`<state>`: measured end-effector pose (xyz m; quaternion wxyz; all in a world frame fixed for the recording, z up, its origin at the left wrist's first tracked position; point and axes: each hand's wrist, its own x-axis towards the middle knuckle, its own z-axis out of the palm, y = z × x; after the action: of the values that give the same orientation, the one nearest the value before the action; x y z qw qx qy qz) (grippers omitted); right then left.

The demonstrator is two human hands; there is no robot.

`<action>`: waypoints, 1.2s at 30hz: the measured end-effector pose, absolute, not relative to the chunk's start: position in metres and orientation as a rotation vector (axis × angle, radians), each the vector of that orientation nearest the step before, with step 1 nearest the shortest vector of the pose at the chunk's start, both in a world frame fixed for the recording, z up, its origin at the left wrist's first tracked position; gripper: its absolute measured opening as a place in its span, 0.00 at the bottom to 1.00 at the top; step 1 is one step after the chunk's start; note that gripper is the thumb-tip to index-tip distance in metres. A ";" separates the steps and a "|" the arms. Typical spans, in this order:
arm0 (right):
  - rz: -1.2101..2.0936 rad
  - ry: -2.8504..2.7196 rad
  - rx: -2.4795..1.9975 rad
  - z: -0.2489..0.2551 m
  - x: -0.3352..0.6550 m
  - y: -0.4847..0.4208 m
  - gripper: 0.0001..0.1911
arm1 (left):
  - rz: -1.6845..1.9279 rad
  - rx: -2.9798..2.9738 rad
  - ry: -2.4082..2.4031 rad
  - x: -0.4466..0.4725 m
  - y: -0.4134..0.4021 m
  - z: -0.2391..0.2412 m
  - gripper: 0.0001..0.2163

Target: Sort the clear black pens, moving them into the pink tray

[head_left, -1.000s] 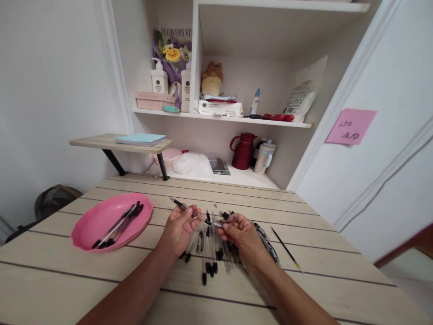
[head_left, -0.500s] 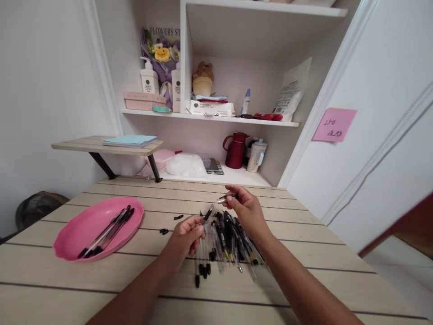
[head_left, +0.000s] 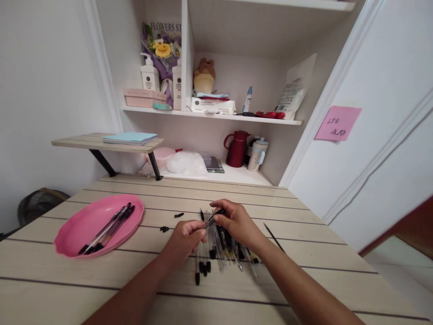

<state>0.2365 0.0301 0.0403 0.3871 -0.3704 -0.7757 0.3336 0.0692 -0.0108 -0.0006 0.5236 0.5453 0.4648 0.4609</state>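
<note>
My left hand (head_left: 189,237) is closed in a pinch on a slim pen (head_left: 209,223), whose lower part is hidden by the fingers. My right hand (head_left: 235,222), also closed, comes down on the pen's upper end and pinches a small dark piece (head_left: 220,212) there. The two hands almost meet, so I cannot tell whether the piece touches the pen. Under and between them lies a pile of clear and black pen parts (head_left: 223,243). Several clear tubes with black ends (head_left: 197,277) point toward me.
A pink oval tray (head_left: 64,230) at the left holds several pens (head_left: 111,228). Small black pieces (head_left: 164,229) lie between tray and hands. A thin dark stick (head_left: 274,237) lies right of the pile. Behind stand a small raised shelf (head_left: 74,141) and a red jug (head_left: 237,149).
My right hand has moved down and left, bringing its piece to the pen in my left hand. The thin dark stick on the right now shows.
</note>
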 end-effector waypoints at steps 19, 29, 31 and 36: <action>0.715 -2.024 -0.869 0.042 0.241 0.015 0.14 | 1.217 1.412 1.222 0.085 -0.019 0.007 0.08; 1.019 -1.647 -1.024 0.027 0.262 0.017 0.17 | 1.257 1.297 1.295 0.072 -0.008 0.011 0.16; 1.089 -1.602 -1.037 0.017 0.267 0.017 0.17 | 1.309 1.309 1.393 0.056 -0.004 0.019 0.15; 1.180 -1.452 -1.083 -0.002 0.278 0.021 0.18 | 1.395 1.368 1.805 -0.024 -0.001 0.042 0.13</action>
<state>0.2780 0.0206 -0.0021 0.4707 -0.4421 -0.5926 0.4815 -0.0237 -0.0013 0.0424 0.2384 0.4996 0.6589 0.5093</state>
